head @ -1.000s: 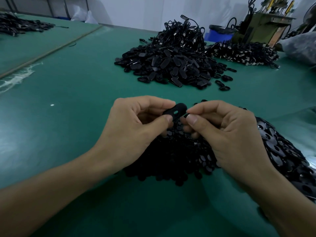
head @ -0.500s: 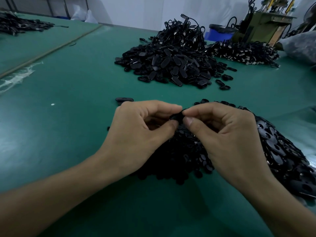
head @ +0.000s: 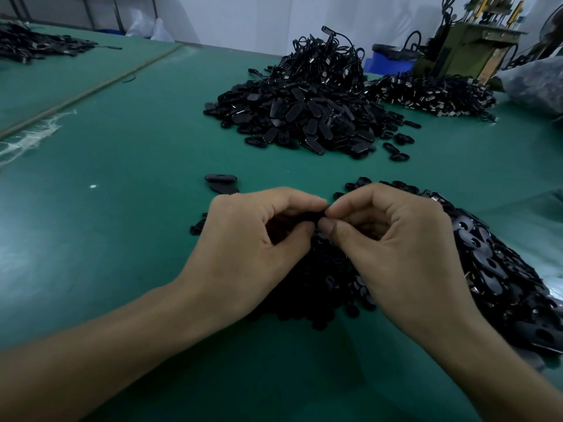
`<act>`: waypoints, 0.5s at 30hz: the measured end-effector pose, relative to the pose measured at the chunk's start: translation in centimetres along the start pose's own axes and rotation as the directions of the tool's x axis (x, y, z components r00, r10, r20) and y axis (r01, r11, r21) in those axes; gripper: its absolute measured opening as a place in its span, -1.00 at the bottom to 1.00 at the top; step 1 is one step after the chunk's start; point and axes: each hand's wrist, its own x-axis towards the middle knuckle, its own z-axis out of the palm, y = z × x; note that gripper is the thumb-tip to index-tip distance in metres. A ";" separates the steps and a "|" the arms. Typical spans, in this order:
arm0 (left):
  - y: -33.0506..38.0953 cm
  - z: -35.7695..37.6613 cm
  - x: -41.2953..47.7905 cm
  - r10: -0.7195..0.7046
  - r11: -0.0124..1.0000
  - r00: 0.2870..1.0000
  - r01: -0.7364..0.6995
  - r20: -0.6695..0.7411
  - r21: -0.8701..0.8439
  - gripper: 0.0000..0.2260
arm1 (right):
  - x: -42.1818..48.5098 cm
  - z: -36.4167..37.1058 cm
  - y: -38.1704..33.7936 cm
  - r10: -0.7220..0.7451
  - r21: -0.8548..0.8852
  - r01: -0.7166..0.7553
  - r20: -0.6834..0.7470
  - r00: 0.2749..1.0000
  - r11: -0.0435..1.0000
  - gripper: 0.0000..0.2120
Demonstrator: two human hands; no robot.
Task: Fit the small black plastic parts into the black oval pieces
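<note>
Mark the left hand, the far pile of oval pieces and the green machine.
left hand [head: 246,251], head view, back of the hand.
far pile of oval pieces [head: 304,120], head view, middle of the heap.
green machine [head: 463,53], head view, its front side.

Pinched black piece [head: 316,218] almost hidden between fingertips [head: 332,230]; near heap [head: 502,269] cut off at right edge.

Factory workshop: heaped black parts [head: 301,117], green machine [head: 463,50]
</note>
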 end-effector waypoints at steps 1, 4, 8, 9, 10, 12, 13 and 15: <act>0.0 0.0 0.0 0.013 1.000 1.000 -0.013 -0.008 0.028 -0.75 | 0.0 0.1 0.0 -0.003 -0.022 0.002 0.000 1.000 1.000 -0.81; 0.3 0.0 0.0 0.059 0.993 0.998 -0.057 -0.017 0.104 -0.76 | 0.0 0.1 0.0 0.007 -0.050 -0.007 0.016 1.000 0.999 -0.83; 0.4 0.0 0.0 0.059 0.995 0.998 -0.057 -0.021 0.088 -0.76 | 0.1 -0.2 -0.1 0.032 -0.040 -0.029 0.059 0.998 0.999 -0.84; 0.4 0.0 -0.1 0.055 0.995 0.998 -0.053 -0.017 0.080 -0.76 | 0.2 -0.3 -0.2 0.034 -0.046 -0.031 0.070 0.997 0.998 -0.84; 0.5 0.0 -0.1 0.055 0.996 0.998 -0.054 -0.012 0.078 -0.76 | 0.2 -0.5 -0.3 0.033 -0.053 -0.029 0.078 0.996 0.998 -0.85; 0.5 0.0 -0.1 0.070 0.993 0.998 -0.069 0.000 0.092 -0.77 | 0.2 -0.6 -0.4 0.026 -0.068 -0.020 0.085 0.996 0.997 -0.85; 0.6 0.0 -0.1 0.082 0.991 0.997 -0.082 0.005 0.108 -0.77 | 0.1 -0.6 -0.5 0.025 -0.074 -0.019 0.084 0.996 0.997 -0.84; 0.7 0.0 -0.1 0.115 0.980 0.993 -0.115 0.009 0.162 -0.77 | 0.0 -0.5 -0.5 0.028 -0.075 -0.023 0.067 0.997 0.997 -0.82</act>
